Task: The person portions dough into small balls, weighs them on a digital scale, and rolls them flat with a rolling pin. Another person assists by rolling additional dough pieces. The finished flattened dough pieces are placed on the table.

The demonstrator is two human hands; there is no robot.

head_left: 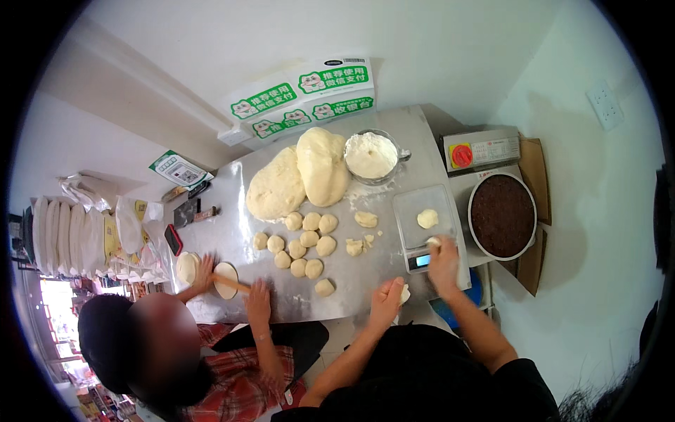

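Observation:
My left hand (386,305) is closed around a lump of pale dough (404,294) at the table's front edge. A small bit of dough (433,241) is pinched in the fingers of my right hand (444,266), just over the near side of a digital scale (408,203). On the scale's pan lies one flattened dough piece (427,218); its display (423,260) is lit. Left of the scale rest an oblong dough piece (366,219) and some torn scraps (354,247). Several round dough balls (309,239) sit grouped in mid-table, with a squarish piece (325,287) nearer me.
Two big dough masses (322,166) and a flour-filled jug (371,155) stand at the back of the metal table (295,308). A pot of dark brown filling (502,216) is at right. To my left, a co-worker's hands (257,303) work a rolling pin (232,283) over a dough disc (227,293).

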